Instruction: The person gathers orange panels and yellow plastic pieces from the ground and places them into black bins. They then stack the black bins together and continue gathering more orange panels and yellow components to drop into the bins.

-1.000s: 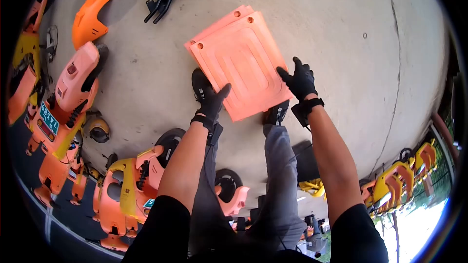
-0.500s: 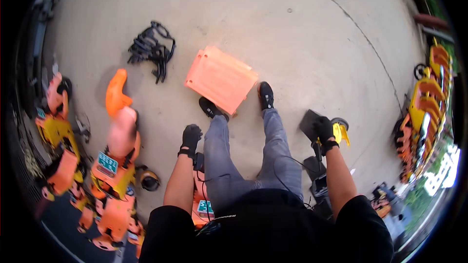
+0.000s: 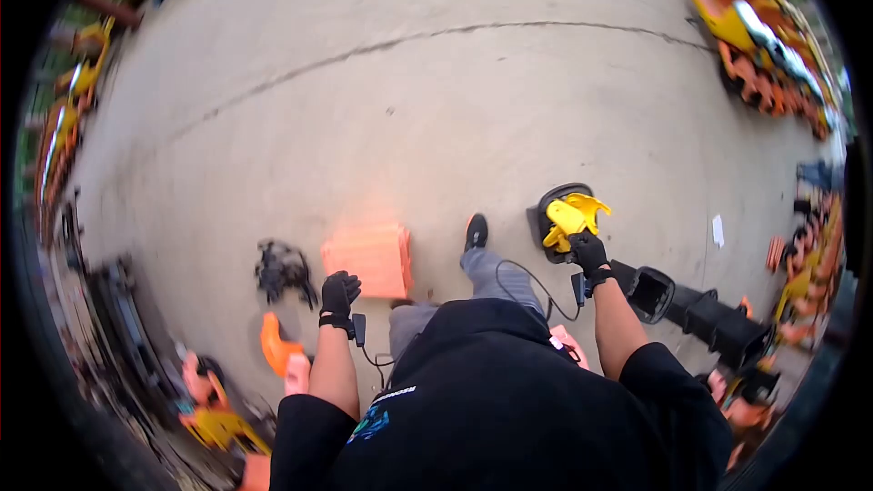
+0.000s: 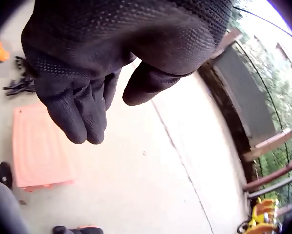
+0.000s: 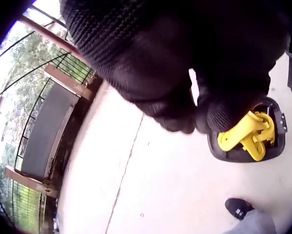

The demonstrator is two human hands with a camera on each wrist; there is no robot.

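My left hand (image 3: 339, 292), in a black glove, hangs beside my body with loosely bent fingers and holds nothing. In the head view it overlaps the near edge of a stack of flat coral-orange plastic panels (image 3: 368, 255) lying on the floor. The left wrist view shows the top panel (image 4: 41, 146) with its raised ring pattern. My gloved right hand (image 3: 587, 252) hangs loosely with nothing in it. Below it, a black open bin (image 5: 226, 153) on the floor contains yellow plastic parts (image 5: 251, 134); the hand overlaps them in the head view.
Black tubular frames (image 3: 284, 271) and an orange curved fairing (image 3: 276, 345) lie on the left. Long black boxes (image 3: 718, 323) stand at the right. Rows of yellow and orange vehicles (image 3: 759, 23) line the far right edge. A crack (image 3: 364, 47) crosses the concrete floor.
Both hands have left the coral panels, which now rest on the floor. My body has turned right, so the panels sit to the left and the black bin with yellow parts has come into view.
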